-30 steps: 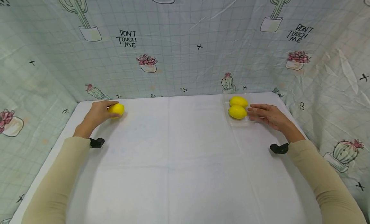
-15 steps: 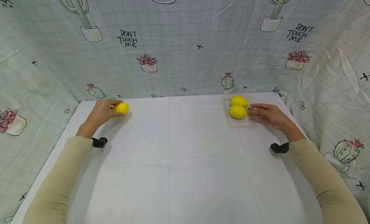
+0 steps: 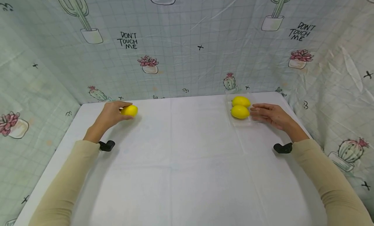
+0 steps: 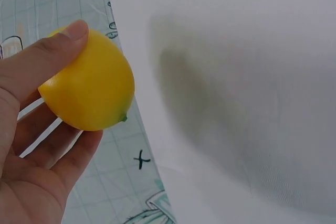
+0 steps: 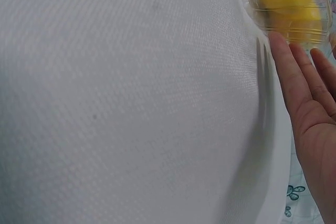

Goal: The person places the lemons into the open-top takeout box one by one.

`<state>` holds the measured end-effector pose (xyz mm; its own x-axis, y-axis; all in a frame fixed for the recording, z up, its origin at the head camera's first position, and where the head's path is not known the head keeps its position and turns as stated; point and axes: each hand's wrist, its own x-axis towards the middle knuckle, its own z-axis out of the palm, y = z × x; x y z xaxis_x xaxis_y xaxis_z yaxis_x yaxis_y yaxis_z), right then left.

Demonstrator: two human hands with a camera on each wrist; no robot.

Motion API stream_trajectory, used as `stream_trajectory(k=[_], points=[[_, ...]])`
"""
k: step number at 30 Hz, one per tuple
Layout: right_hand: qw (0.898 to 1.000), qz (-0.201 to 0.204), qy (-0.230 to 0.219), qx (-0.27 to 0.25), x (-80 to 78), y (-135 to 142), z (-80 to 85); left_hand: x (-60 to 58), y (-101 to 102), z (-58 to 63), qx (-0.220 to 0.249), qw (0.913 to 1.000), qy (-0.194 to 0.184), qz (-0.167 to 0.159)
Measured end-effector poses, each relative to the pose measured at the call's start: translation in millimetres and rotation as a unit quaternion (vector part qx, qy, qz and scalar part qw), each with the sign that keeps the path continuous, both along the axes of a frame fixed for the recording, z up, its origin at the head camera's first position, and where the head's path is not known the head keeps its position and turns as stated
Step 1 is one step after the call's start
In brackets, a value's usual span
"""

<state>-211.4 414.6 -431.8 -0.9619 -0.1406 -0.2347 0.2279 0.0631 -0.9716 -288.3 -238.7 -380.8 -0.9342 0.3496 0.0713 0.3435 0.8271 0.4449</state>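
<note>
In the head view my left hand [image 3: 109,117] holds a yellow lemon [image 3: 130,111] near the table's back left corner. The left wrist view shows the thumb on one side of that lemon [image 4: 97,87] and the fingers on the other, with its small green tip exposed. A shadow falls on the cloth beyond it. At the back right, two more lemons, a rear one [image 3: 241,101] and a front one [image 3: 240,112], lie in a clear plastic tray [image 3: 241,124]. My right hand [image 3: 273,116] rests its nearly straight fingertips against the tray's right side.
A white cloth [image 3: 187,161] covers the table. Behind it and at both sides hangs a curtain [image 3: 187,67] printed with cacti. Black wrist cameras stick out from both sleeves, the left camera [image 3: 107,146] and the right camera [image 3: 282,148].
My left hand has moved to the right along the table's back edge, carrying the lemon. The right hand and the tray with its two lemons have stayed in place.
</note>
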Motion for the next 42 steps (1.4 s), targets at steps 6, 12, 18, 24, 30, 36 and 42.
stream_trajectory(k=[6, 12, 18, 24, 30, 36, 42], points=[[1.0, -0.001, -0.003, 0.006, 0.8, -0.9, 1.2, 3.9, 13.3, -2.3, 0.002, 0.9996, 0.006, -0.029], [1.0, -0.002, -0.006, 0.01, 1.5, -1.9, 1.5, 8.8, 28.6, -1.7, 0.009, 0.9982, 0.012, -0.058], [1.0, -0.004, -0.008, 0.017, 2.4, -1.5, 0.4, 15.7, 45.9, -0.7, 0.018, 0.996, 0.019, -0.086], [1.0, -0.002, -0.008, 0.016, 2.5, -1.6, 0.7, 18.0, 64.4, -2.1, 0.04, 0.9925, 0.036, -0.11], [1.0, 0.0, -0.004, 0.009, 2.5, -2.2, 2.5, 19.7, 88.1, -2.5, 0.064, 0.987, 0.052, -0.138], [1.0, -0.001, -0.004, 0.005, 1.5, -2.0, 1.2, 19.7, 115.4, -5.4, 0.081, 0.9807, 0.06, -0.168], [1.0, -0.006, -0.001, -0.003, 0.1, -0.9, -0.6, 18.8, 147.5, -1.5, 0.107, 0.9728, 0.06, -0.196]])
